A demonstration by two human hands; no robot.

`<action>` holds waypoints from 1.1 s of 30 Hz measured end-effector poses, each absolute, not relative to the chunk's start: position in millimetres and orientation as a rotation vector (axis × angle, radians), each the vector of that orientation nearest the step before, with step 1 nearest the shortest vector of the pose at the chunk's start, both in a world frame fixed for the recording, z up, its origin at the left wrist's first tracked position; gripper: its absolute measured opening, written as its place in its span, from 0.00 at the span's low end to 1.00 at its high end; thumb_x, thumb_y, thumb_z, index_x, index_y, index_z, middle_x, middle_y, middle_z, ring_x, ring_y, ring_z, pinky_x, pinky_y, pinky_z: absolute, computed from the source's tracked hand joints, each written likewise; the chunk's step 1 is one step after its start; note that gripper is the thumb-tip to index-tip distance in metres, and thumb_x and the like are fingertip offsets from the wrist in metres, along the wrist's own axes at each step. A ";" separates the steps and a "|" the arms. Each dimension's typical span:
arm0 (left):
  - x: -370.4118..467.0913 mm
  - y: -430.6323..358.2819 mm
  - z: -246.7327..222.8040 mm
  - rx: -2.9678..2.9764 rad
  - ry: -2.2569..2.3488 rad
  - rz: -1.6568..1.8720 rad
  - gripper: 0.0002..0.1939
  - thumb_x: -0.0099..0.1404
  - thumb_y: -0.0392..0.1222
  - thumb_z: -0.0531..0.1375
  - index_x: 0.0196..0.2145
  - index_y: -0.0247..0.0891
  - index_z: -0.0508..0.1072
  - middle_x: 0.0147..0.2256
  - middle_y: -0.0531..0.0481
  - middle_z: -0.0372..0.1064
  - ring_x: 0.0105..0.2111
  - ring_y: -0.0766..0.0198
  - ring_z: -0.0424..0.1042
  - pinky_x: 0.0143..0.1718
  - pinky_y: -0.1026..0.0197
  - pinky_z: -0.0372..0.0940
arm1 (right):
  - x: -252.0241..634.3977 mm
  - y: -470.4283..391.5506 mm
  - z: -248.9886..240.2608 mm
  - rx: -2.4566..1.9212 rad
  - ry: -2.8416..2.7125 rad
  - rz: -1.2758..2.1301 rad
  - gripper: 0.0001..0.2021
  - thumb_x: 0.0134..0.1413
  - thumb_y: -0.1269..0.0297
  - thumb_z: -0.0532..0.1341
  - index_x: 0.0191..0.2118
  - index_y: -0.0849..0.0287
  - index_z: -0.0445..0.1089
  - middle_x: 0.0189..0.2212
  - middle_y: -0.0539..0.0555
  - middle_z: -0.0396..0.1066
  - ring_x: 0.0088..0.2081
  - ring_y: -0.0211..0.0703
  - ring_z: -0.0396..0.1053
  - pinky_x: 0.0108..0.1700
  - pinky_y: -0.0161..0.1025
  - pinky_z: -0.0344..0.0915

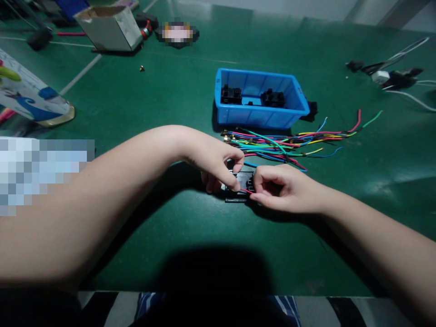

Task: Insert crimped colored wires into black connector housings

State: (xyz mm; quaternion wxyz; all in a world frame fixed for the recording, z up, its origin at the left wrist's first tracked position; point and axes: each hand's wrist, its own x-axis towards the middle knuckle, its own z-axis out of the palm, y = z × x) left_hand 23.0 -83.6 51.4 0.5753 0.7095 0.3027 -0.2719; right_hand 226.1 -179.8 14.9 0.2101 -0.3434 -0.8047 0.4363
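Note:
On the green tabletop, a small black plastic housing lies between my two hands. My left hand is closed on its left side, with the thumb pressed down into it. A thin red wire runs across the housing, from under the left thumb towards my right fingertips. My right hand is closed in a pinch at the housing's right edge, on the red wire. The fingertips partly hide both. Just beyond the hands is a bundle of coloured wires, with brass-coloured terminals at its left end.
A blue plastic bin behind the wires holds black plastic parts. A small brass-coloured piece lies farther back. An open cardboard box stands at the back left, a printed container at the left. Cables with plugs lie at right.

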 end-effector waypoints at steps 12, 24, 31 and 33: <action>23.1 -83.2 52.4 1.667 0.690 -0.646 0.30 0.52 0.51 0.67 0.49 0.45 0.59 0.29 0.55 0.72 0.31 0.58 0.76 0.37 0.57 0.71 | 226.5 -181.1 15.4 -0.926 -2.209 1.211 0.07 0.53 0.72 0.60 0.31 0.58 0.60 0.23 0.45 0.60 0.23 0.31 0.56 0.25 0.31 0.54; 22.7 -82.6 51.5 1.650 0.695 -0.644 0.32 0.51 0.52 0.68 0.50 0.45 0.59 0.29 0.55 0.73 0.32 0.57 0.76 0.38 0.55 0.71 | 229.0 -179.2 14.2 -0.950 -2.175 1.307 0.13 0.48 0.74 0.62 0.27 0.56 0.54 0.21 0.43 0.59 0.24 0.31 0.55 0.26 0.31 0.55; 23.1 -83.5 52.3 1.662 0.699 -0.638 0.28 0.53 0.51 0.66 0.46 0.44 0.59 0.28 0.56 0.72 0.30 0.59 0.76 0.34 0.59 0.70 | 227.9 -178.4 16.4 -1.008 -2.247 1.253 0.11 0.51 0.70 0.62 0.26 0.56 0.56 0.21 0.44 0.61 0.24 0.32 0.56 0.26 0.31 0.55; 22.9 -83.4 52.4 1.662 0.703 -0.639 0.27 0.53 0.52 0.66 0.46 0.45 0.59 0.28 0.56 0.72 0.30 0.60 0.76 0.34 0.59 0.70 | 227.0 -178.5 16.9 -1.021 -2.262 1.238 0.11 0.51 0.69 0.62 0.26 0.56 0.56 0.21 0.44 0.61 0.23 0.32 0.56 0.26 0.31 0.55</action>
